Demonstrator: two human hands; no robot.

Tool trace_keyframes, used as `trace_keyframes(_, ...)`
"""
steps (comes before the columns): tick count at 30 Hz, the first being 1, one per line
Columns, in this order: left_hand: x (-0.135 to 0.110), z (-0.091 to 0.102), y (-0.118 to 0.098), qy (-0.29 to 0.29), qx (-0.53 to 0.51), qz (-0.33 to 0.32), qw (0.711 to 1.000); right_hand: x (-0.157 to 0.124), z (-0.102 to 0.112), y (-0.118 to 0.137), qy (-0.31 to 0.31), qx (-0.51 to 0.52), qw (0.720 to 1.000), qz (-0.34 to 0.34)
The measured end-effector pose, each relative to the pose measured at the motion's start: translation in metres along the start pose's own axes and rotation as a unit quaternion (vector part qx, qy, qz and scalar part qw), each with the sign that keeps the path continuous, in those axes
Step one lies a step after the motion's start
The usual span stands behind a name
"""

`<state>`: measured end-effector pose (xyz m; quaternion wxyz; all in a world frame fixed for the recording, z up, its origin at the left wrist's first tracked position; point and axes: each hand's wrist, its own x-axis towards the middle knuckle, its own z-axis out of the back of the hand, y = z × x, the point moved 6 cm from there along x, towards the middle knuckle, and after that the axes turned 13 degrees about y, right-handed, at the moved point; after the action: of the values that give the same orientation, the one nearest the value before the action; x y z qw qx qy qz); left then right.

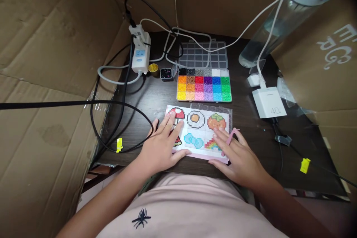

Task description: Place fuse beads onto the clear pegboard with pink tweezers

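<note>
A paper pattern sheet [199,130] lies at the desk's front edge, printed with pixel pictures: a mushroom, a fried egg, an orange fruit, a blue bow, a rainbow and a partly hidden watermelon slice. A clear pegboard [230,113] shows at its top and right edges. My left hand [161,143] rests flat on the sheet's left side, fingers spread and holding nothing. On the right side lies my right hand [237,154], with pink tweezers [229,142] tucked between its fingers; its fingertips touch the sheet. Beyond stands an open bead box [204,101] with beads sorted by colour.
Behind the sheet are a small tub of dark beads [166,74] and a gold cup [153,68]. A power strip [141,54] with looping black cables stands back left. At the right are a white charger [269,102] and a water bottle [276,26]. Cardboard walls surround the desk.
</note>
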<state>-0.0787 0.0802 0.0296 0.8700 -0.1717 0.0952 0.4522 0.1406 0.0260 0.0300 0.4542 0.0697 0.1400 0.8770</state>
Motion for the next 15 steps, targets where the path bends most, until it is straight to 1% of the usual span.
trace_keyframes(4, 0.0029, -0.0012, -0.0032, 0.013, 0.014, 0.022, 1.0, -0.0035, 0.0018, -0.0067, 0.001, -0.013, 1.0, 0.014)
trace_keyframes(7, 0.0048, -0.001, -0.0034, 0.01, 0.026, 0.049, 0.998, -0.0036, 0.0032, -0.0071, 0.0, -0.018, 1.0, 0.019)
trace_keyframes(15, 0.0063, -0.005, -0.0041, 0.004, 0.03, 0.097, 0.995, -0.0007, 0.0025, -0.0042, 0.001, -0.034, 0.999, 0.002)
